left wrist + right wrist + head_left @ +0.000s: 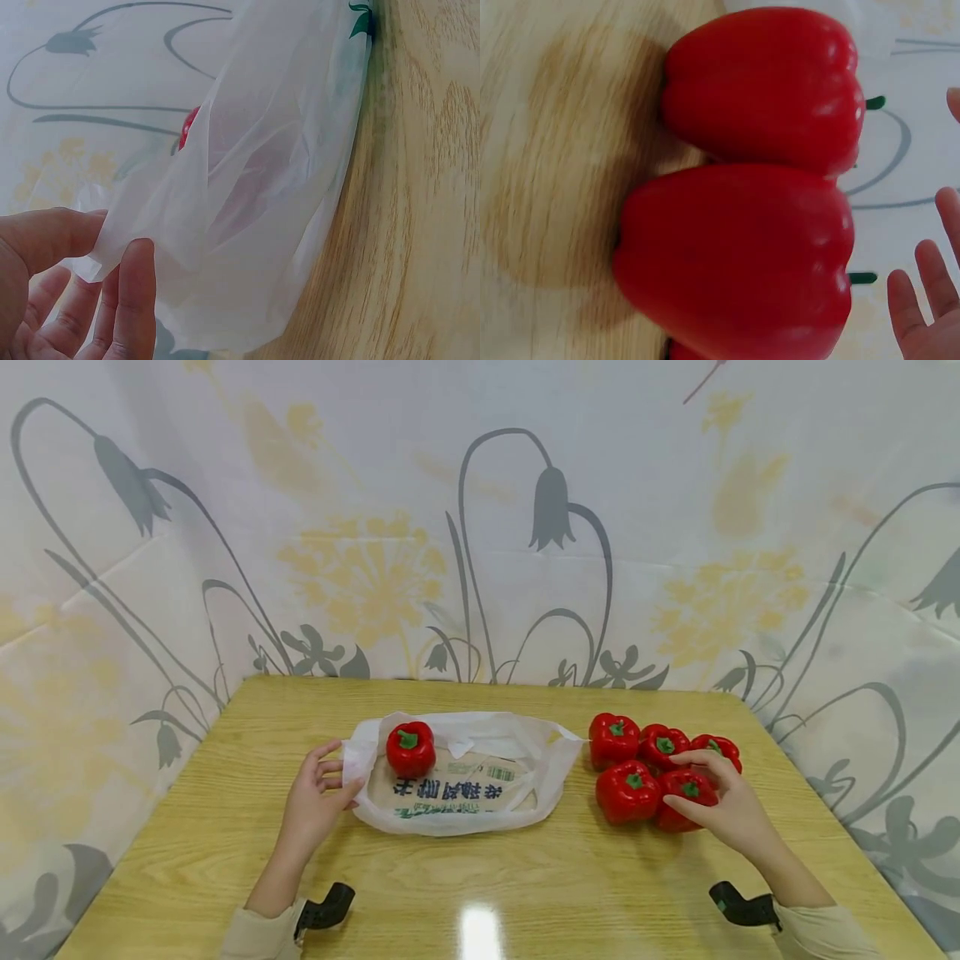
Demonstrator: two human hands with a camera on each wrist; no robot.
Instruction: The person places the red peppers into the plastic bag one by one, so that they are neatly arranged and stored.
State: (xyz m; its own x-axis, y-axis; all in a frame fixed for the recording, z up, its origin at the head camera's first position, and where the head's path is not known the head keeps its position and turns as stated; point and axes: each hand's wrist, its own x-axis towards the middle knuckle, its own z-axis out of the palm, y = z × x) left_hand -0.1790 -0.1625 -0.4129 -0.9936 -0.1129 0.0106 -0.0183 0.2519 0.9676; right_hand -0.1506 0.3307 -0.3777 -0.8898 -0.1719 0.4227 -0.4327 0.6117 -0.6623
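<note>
My left hand (317, 795) pinches the left rim of a white plastic bag (450, 824), thumb on one side and fingertips on the other. The bag lies spread with its mouth up, dark printing showing inside. One red bell pepper (420, 762) sits at its left end. My right hand (727, 806) hovers around the front right red bell pepper (678, 818) of a group, thumb and fingers spread apart. In the right wrist view its fingers (906, 307) stand clear beyond the green stem, and two peppers (735, 255) lie side by side.
Other red bell peppers stand close together on the right: a front left one (626, 797), a back left one (611, 743), and more behind. The wooden table (420, 893) ends at a flower-patterned cloth (480, 527) at the back. A black wrist mount (326, 907) sits on each sleeve.
</note>
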